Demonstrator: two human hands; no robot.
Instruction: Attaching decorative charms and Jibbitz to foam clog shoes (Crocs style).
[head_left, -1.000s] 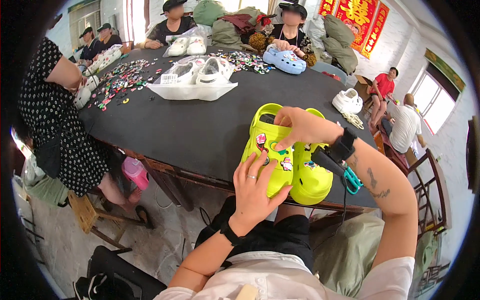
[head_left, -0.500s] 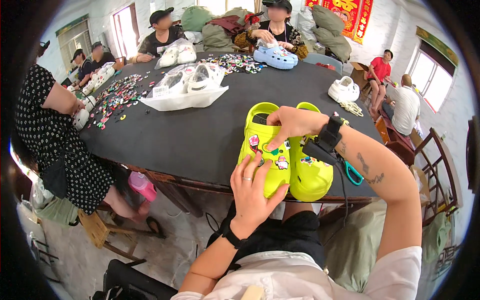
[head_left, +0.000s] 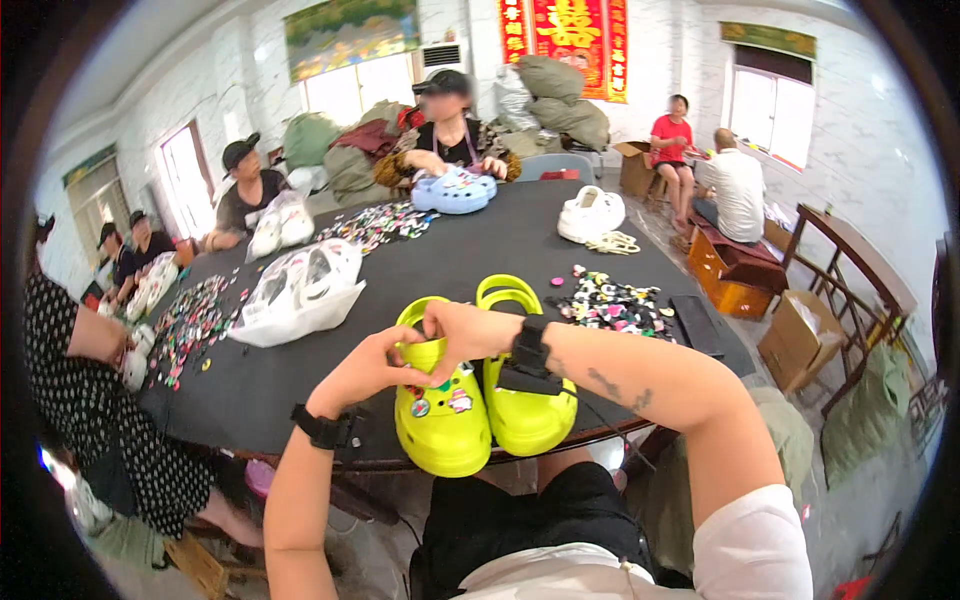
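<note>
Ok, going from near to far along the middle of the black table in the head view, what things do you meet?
Yellow clogs with the left hand and right hand on them → heap of small charms → white clogs → blue clog.

Centre of frame: pair of lime-yellow clogs point(head_left: 485, 400) with small multicoloured charms point(head_left: 440, 398), on a black tabletop point(head_left: 500, 255). Centre right: heap of mixed-colour charms point(head_left: 615, 300). Upper centre: pale blue clog point(head_left: 455, 190); white clog point(head_left: 590, 212) to its right. Left edge: black dress with white dots point(head_left: 75, 420). Top: red banner with yellow characters point(head_left: 565, 40).
</note>
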